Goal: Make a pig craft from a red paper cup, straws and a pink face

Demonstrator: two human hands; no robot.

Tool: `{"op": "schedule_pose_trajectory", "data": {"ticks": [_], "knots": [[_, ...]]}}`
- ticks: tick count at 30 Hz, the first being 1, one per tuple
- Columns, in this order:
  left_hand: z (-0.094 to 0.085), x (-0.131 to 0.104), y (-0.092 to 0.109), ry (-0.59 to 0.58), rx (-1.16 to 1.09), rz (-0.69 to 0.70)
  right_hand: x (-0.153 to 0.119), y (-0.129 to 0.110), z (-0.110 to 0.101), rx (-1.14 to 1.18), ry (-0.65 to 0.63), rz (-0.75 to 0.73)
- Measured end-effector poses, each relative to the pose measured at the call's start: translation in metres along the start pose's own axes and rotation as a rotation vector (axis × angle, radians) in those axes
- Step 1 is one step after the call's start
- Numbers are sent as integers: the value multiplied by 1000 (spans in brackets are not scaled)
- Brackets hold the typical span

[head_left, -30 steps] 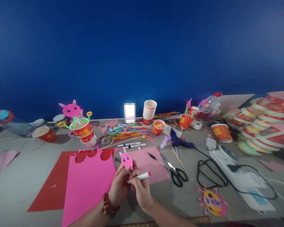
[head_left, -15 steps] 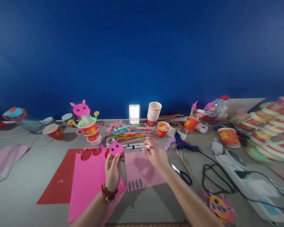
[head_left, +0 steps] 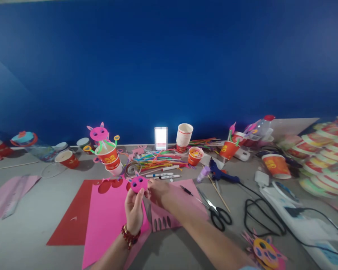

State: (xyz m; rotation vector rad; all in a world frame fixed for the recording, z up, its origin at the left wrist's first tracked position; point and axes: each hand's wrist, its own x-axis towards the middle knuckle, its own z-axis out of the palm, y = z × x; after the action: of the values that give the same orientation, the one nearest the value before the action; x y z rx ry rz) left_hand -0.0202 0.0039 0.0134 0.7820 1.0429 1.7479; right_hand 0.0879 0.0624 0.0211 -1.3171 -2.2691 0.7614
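Head view, left grip: my left hand (head_left: 134,212), clamped on one pink face (head_left: 141,185) by its lower edge, thumb in front, raised above the table (head_left: 22,240).
Right grip: my right hand (head_left: 160,193), beside the face's far edge; whether the fingertips are together, apart or touching it, I cannot tell.
Pink face, done: round, cut out; ears (head_left: 137,174) at the top, two dark eyes (head_left: 134,184) in place.
Pink face, open points: held loose from any cup; nose or mouth, none that I can make out. Judged part-made.
Deep pink sheet, one: (head_left: 101,221), round cut-outs along its far edge, lying over a red sheet (head_left: 69,221).
Pale pink sheet, one: (head_left: 186,217), leaf-shaped openings near its near edge, partly under my right arm.
Markers, three: a pair (head_left: 169,176) lying beyond my hands, one white marker (head_left: 170,168) by the coloured sticks (head_left: 154,161).
Pen and scissors: pen (head_left: 186,190) on the pale sheet; scissors (head_left: 221,218) just beside it, untouched.
Assembled figure, one: standing figure (head_left: 99,134), with ears and eyes, atop stacked cups (head_left: 108,158).
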Motion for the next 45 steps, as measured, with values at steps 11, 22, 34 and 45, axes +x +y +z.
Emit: {"op": "schedule_pose_trajectory", "data": {"ticks": [11, 22, 34, 45], "knots": [[-2, -3, 0, -21, 36, 17, 16, 30, -57, -53, 230, 118], [6, -15, -6, -251, 236, -96, -50, 42, -66, 230, 273, 83], [11, -23, -17, -363, 261, -147, -79, 41, -28, 1010, 308, 251], [1, -15, 5, -307, 419, -148, -78, 58, -24, 1064, 444, 341]]}}
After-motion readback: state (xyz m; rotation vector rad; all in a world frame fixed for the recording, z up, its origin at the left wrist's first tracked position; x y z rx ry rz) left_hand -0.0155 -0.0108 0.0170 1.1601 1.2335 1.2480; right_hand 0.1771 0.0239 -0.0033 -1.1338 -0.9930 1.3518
